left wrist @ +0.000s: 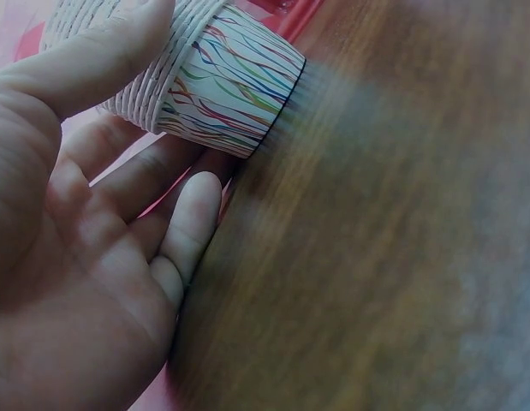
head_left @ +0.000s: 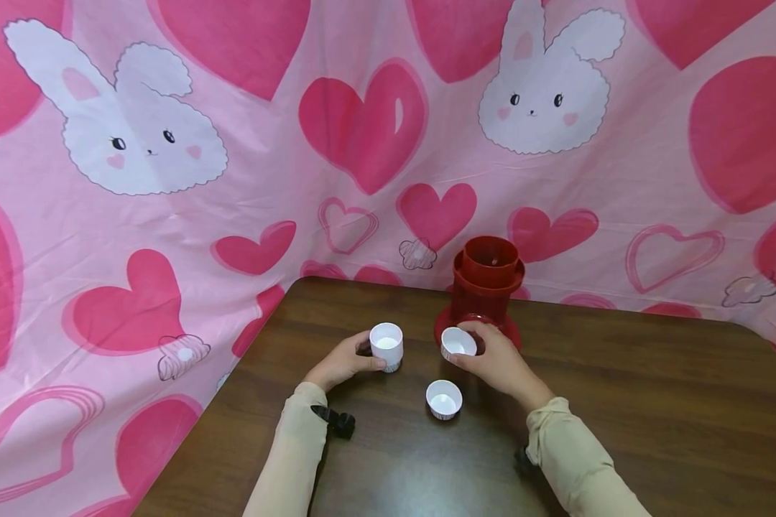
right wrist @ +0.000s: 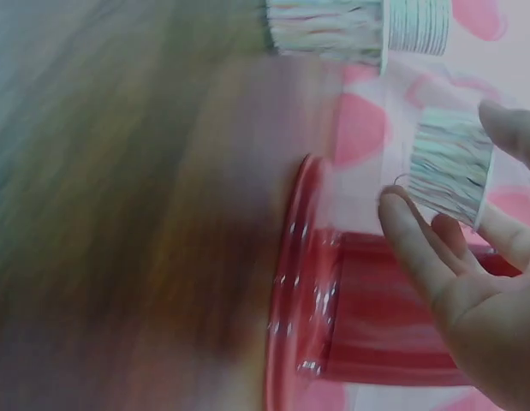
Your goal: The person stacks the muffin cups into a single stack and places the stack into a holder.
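Note:
My left hand (head_left: 349, 365) grips a stack of white paper baking cups (head_left: 386, 347) at the table's left side. In the left wrist view, the stack (left wrist: 235, 81) shows several nested ribbed rims above a wall printed with coloured wavy lines, its base right at the tabletop. Thumb and fingers of my right hand (head_left: 501, 362) pinch a single paper baking cup (head_left: 458, 345), tilted a little. The right wrist view has this cup (right wrist: 453, 163) raised above table level, before the red stand. Another single baking cup (head_left: 443, 399) sits upright on the table between my forearms.
A red cylindrical stand (head_left: 487, 287) with a wide round base and an open top stands just behind my right hand. The brown wooden table (head_left: 653, 402) reaches back to a pink cloth (head_left: 259, 187) with hearts and rabbits.

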